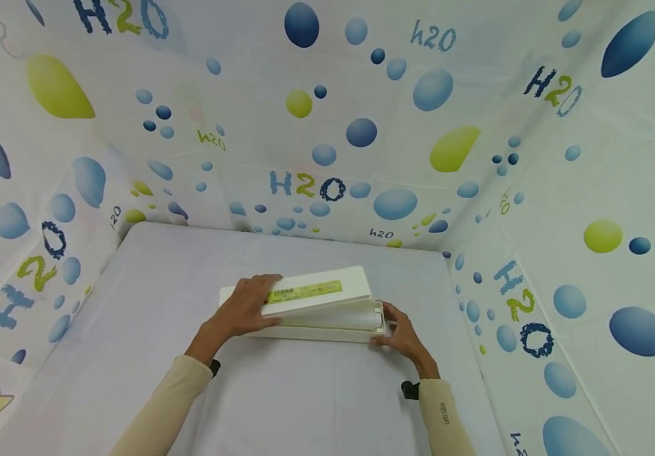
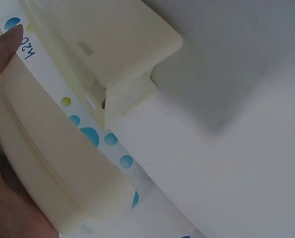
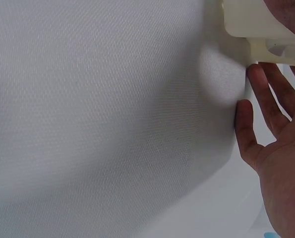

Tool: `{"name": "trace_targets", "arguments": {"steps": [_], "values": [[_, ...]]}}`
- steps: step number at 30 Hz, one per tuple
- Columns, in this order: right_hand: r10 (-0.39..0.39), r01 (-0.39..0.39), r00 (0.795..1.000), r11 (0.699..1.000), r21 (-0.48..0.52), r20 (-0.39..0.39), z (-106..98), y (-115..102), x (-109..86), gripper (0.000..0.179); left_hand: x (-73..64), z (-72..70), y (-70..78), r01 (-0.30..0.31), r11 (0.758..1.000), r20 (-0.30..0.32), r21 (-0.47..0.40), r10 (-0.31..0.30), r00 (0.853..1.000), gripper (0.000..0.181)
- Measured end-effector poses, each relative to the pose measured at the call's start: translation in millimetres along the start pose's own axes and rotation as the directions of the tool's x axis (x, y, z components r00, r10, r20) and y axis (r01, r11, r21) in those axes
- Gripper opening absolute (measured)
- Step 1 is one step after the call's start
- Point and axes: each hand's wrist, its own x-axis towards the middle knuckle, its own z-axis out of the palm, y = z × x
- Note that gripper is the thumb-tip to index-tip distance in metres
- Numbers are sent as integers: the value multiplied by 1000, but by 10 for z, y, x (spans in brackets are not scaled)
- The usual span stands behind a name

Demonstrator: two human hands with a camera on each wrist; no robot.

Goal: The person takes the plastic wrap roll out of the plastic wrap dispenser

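Note:
A long cream plastic box lies on the white table, its lid [image 1: 353, 285] lifted and tilted up at the right end above the base [image 1: 322, 333]. A yellow-green label [image 1: 305, 292] runs along the lid. My left hand [image 1: 243, 309] grips the lid across its left part, thumb at the front side and fingers over the far side. Inside the base shows a pale white roll [image 1: 339, 318]. My right hand [image 1: 400, 337] holds the base's right end, thumb at the front corner, fingers behind. In the left wrist view, a gap separates the lid [image 2: 58, 144] from the base [image 2: 117, 39].
The white table [image 1: 282, 399] spreads out around the box. White cloth walls [image 1: 236, 114] with blue and green drops and H2O lettering rise behind it and on both sides. Dark wrist straps [image 1: 410, 390] sit at the cuffs of the beige sleeves [image 1: 162, 405].

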Motion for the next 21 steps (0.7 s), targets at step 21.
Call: {"name": "trace_targets", "arguments": {"steps": [21], "values": [[-23,23,1000,1000,0,21,-11,24,-5,98,-283,-287,-281,142,990,-61,9,-141,988,93]]}}
